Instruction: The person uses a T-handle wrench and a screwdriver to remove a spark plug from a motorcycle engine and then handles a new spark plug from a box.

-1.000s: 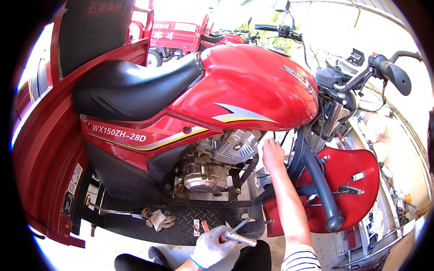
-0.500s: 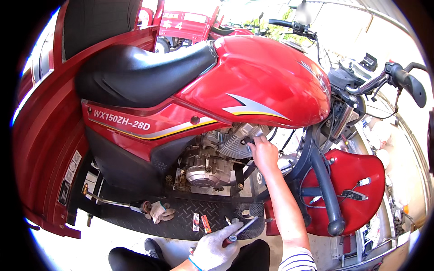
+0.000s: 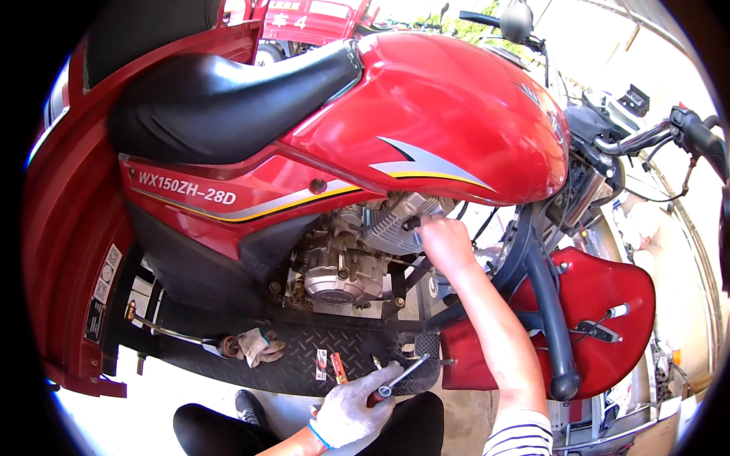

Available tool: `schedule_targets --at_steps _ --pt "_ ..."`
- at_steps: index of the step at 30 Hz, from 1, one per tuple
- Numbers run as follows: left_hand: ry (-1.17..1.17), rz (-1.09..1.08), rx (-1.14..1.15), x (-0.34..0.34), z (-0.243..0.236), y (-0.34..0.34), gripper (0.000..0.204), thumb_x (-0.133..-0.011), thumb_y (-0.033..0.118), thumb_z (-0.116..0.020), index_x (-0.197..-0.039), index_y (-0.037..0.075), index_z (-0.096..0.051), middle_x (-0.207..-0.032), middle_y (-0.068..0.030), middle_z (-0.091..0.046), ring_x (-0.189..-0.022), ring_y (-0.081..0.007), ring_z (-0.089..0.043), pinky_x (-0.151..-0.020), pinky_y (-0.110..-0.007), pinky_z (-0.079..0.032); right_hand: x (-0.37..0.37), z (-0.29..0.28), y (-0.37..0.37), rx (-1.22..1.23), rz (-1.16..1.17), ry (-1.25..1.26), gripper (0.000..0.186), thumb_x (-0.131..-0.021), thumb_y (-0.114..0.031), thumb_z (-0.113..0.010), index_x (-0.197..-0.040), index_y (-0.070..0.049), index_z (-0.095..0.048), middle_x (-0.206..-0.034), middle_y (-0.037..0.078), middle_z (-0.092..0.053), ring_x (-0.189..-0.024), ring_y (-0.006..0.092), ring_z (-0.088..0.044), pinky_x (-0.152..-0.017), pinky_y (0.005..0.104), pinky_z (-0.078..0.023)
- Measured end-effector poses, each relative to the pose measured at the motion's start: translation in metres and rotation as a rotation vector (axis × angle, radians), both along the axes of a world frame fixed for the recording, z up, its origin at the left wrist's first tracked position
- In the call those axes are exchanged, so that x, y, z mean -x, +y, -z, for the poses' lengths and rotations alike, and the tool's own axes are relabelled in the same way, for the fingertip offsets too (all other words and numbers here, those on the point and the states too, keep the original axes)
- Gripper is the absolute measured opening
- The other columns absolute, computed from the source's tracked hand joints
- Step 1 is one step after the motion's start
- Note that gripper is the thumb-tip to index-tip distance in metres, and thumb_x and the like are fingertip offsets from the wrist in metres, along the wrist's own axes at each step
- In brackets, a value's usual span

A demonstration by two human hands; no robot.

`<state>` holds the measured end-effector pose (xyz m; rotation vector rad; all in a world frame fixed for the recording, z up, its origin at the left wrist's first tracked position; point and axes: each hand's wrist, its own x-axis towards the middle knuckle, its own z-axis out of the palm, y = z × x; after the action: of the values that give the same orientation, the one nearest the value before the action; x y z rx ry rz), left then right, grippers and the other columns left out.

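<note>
Up at the back, we see another red cart (image 3: 315,23) and some green leaves (image 3: 475,21). We spot crumpled gray cloth (image 3: 258,348) down low, and messy clutter (image 3: 660,372) far right.

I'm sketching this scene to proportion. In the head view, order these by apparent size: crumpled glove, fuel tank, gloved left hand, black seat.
1. Fuel tank
2. Black seat
3. Gloved left hand
4. Crumpled glove
</note>
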<state>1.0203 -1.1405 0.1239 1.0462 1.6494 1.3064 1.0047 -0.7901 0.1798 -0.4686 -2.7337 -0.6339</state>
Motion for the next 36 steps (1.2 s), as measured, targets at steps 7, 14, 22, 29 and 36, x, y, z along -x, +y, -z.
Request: schedule_targets --at_steps 7,14,22,29,36 --pt "-0.021 0.078 0.021 0.001 0.007 0.010 0.057 -0.088 0.016 -0.070 -0.145 0.016 -0.060 -0.082 -0.0129 -0.066 -0.073 -0.0258 -0.067 -0.074 -0.035 -0.055 0.006 -0.012 -0.005 0.164 0.117 -0.041 0.028 -0.091 -0.028 -0.074 -0.090 0.000 -0.071 -0.082 0.020 -0.072 -0.079 0.0375 -0.073 -0.073 0.0465 -0.058" --pt "-0.007 0.083 0.004 0.007 0.009 0.016 0.054 -0.090 0.016 -0.070 -0.143 0.011 -0.061 -0.085 -0.0161 -0.070 -0.075 -0.0298 -0.071 -0.073 -0.038 -0.056 0.002 -0.008 0.007 0.016 -0.163 -0.037 0.026 -0.091 -0.025 -0.073 -0.085 0.000 -0.069 -0.082 0.020 -0.071 -0.079 0.0375 -0.073 -0.071 0.0467 -0.058" --pt "-0.224 -0.058 -0.022 0.025 0.003 0.028 0.050 -0.089 0.001 -0.063 -0.139 0.004 -0.063 -0.100 0.0001 -0.069 -0.074 -0.0038 -0.053 -0.069 -0.023 -0.048 0.008 0.005 0.001 0.138 0.044 0.041 0.021 -0.091 -0.021 -0.073 -0.091 0.000 -0.070 -0.086 0.020 -0.070 -0.080 0.0396 -0.071 -0.073 0.0477 -0.057" --pt "-0.417 -0.418 -0.178 0.050 -0.017 -0.005 0.055 -0.089 0.002 -0.063 -0.141 -0.007 -0.051 -0.126 -0.0194 -0.070 -0.075 -0.0097 -0.059 -0.073 -0.026 -0.052 -0.083 0.122 -0.137 0.926 0.148 0.233 0.024 -0.094 -0.022 -0.071 -0.108 -0.004 -0.064 -0.081 0.013 -0.068 -0.086 0.0385 -0.071 -0.080 0.0478 -0.056" --pt "-0.458 -0.594 -0.208 0.059 -0.016 -0.016 0.053 -0.092 0.012 -0.058 -0.142 -0.006 -0.051 -0.110 -0.0136 -0.070 -0.078 -0.0124 -0.059 -0.074 -0.028 -0.052 -0.130 0.290 -0.156 0.944 0.272 0.254 0.027 -0.088 -0.013 -0.073 -0.114 -0.006 -0.067 -0.102 0.015 -0.066 -0.093 0.0333 -0.068 -0.081 0.0430 -0.058"
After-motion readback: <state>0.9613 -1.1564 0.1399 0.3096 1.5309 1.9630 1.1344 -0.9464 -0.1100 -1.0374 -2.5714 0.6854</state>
